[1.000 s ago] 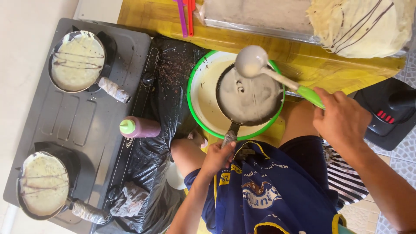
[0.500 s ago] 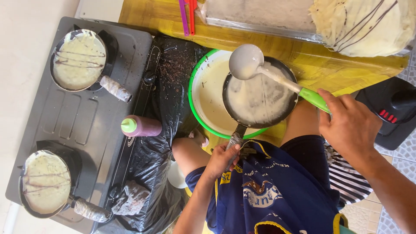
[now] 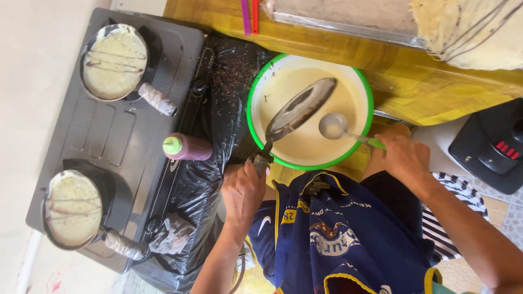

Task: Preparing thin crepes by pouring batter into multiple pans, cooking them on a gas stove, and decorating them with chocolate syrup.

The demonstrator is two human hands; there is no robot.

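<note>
The left hand point(image 3: 243, 191) is holding the small dark pan point(image 3: 300, 109) by its handle, grip closed around it; the pan, which half a second ago was lying nearly flat and coated with pale batter, is now tipping steeply on edge over the green-rimmed bowl point(image 3: 364, 90), so its dark face is showing and the excess batter is evidently draining back into the bowl. The right hand point(image 3: 406, 160) is gripping the green handle of the ladle point(image 3: 333, 126); the ladle, held above the pan a moment earlier, is now sitting down in the batter at about 4 o'clock from the pan. Judgement: the coating step is finishing and the pan is close to ready for heat. On the grey stove point(image 3: 125, 136) at 9 o'clock from the bowl, two pans are already cooking streaked batter, one at 10 o'clock point(image 3: 113, 61) and one at 8 o'clock point(image 3: 72, 207). A dark squeeze bottle with a green cap point(image 3: 188, 147) is lying on black plastic sheeting point(image 3: 218, 98) between stove and bowl. The bowl is resting on the yellow tabletop point(image 3: 414, 81).
</note>
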